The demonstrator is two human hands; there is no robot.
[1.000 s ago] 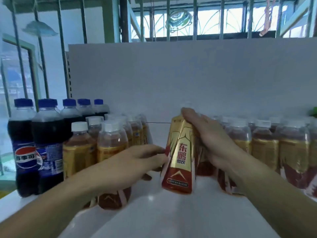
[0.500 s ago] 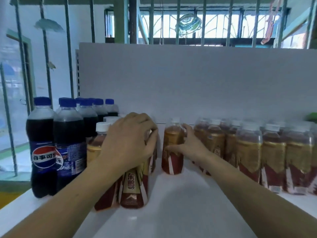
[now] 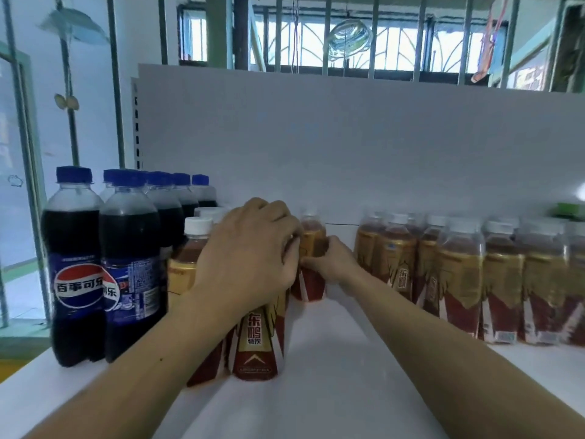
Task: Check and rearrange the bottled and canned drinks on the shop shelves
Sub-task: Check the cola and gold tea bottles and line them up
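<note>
Bottle [image 3: 311,285] in right hand [image 3: 334,264] seemingly upright, cap up.

At the frame's centre the left hand [image 3: 250,258] curls over the top of the front bottle [image 3: 258,343], gold and red, upright on the white shelf [image 3: 332,391]. Just behind, the right hand [image 3: 332,264] grips the rear bottle [image 3: 311,245] of the same kind around its middle. Blue-capped colas [image 3: 76,264] stand at the left edge. A row [image 3: 459,280] of gold bottles fills the right side. A white panel [image 3: 348,147] rises behind, and barred windows [image 3: 395,49] run along the top.
</note>
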